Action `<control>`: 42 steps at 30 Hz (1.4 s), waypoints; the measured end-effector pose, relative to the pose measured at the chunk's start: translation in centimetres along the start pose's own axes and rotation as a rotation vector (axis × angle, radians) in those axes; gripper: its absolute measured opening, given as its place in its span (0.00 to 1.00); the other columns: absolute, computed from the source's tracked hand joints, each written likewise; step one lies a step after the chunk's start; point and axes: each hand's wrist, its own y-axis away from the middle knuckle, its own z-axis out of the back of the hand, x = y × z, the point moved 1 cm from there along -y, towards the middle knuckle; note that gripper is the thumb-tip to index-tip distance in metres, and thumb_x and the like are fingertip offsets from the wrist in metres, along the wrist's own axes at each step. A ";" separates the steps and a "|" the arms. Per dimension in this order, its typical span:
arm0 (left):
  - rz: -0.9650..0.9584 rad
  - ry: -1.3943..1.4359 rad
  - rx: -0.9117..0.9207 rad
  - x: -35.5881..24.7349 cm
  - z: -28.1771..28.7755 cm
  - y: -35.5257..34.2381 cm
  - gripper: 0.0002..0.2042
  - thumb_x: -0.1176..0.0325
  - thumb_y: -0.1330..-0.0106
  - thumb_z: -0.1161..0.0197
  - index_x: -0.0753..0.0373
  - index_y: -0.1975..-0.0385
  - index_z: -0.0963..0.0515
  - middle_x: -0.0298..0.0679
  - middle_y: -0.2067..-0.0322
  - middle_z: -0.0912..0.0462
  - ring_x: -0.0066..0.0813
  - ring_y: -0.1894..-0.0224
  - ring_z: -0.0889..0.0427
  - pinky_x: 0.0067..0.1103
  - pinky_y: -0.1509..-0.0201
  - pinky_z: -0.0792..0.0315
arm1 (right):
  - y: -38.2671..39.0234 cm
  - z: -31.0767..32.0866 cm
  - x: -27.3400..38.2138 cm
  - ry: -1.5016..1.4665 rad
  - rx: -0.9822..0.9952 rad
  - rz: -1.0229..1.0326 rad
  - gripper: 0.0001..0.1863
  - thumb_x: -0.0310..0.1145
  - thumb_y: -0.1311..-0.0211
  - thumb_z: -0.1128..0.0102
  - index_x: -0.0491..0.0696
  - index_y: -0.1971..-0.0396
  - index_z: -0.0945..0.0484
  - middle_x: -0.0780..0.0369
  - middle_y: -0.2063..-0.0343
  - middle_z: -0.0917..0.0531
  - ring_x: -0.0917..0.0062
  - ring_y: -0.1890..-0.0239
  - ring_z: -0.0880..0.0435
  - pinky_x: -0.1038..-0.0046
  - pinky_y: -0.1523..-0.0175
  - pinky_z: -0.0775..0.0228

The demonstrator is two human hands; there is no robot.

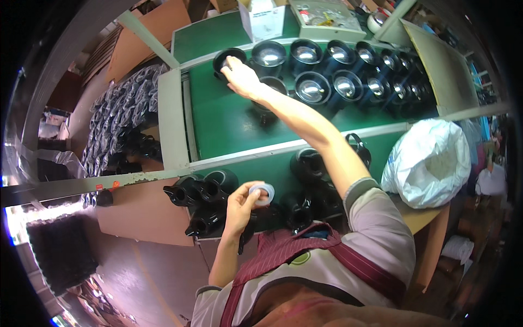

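Observation:
My right hand (242,77) is stretched across the green work line, its fingers pinched inside a glossy black round container (220,68) at the back left; what they grip is unclear. Beside it, more black round containers (313,87) stand upright in two rows, reaching rightward. Low in the middle, my left hand (241,203) holds a translucent white ring (265,188) between thumb and fingers. Around it on the near green ledge lie glossy black pitcher-like pieces (204,220), several with spouts showing. Others (305,163) are partly hidden under my right arm.
A white plastic sack (425,163) sits at the right edge. Bagged black pieces (114,114) fill a space on the left. An open white carton (261,19) and a tray of small parts (321,19) stand behind. Metal frame rails (174,120) border the line.

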 end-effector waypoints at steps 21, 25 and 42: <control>-0.280 -0.746 0.556 8.5 -27.5 -0.6 0.13 0.64 0.24 0.42 0.67 0.52 0.18 0.33 0.69 0.18 0.16 0.70 0.21 0.14 0.67 0.27 | 86.8 48.2 13.8 0.409 0.032 -1.834 0.16 0.38 0.39 0.36 0.41 0.59 0.18 0.48 0.59 0.15 0.56 0.55 0.15 0.57 0.48 0.25; -0.224 -0.705 0.650 9.4 -30.8 1.2 0.12 0.65 0.24 0.43 0.67 0.51 0.20 0.34 0.67 0.17 0.17 0.66 0.18 0.16 0.63 0.22 | 94.6 40.7 12.1 0.126 0.325 -1.900 0.35 0.44 0.46 0.31 0.37 0.43 0.28 0.38 0.50 0.21 0.45 0.42 0.24 0.56 0.37 0.29; -0.068 -0.205 0.609 7.9 -31.1 4.6 0.17 0.65 0.24 0.43 0.68 0.42 0.25 0.36 0.64 0.19 0.21 0.64 0.19 0.18 0.65 0.23 | 73.4 55.5 17.9 0.441 -0.547 -1.551 0.24 0.32 0.43 0.30 0.45 0.47 0.25 0.55 0.58 0.18 0.63 0.60 0.17 0.63 0.53 0.23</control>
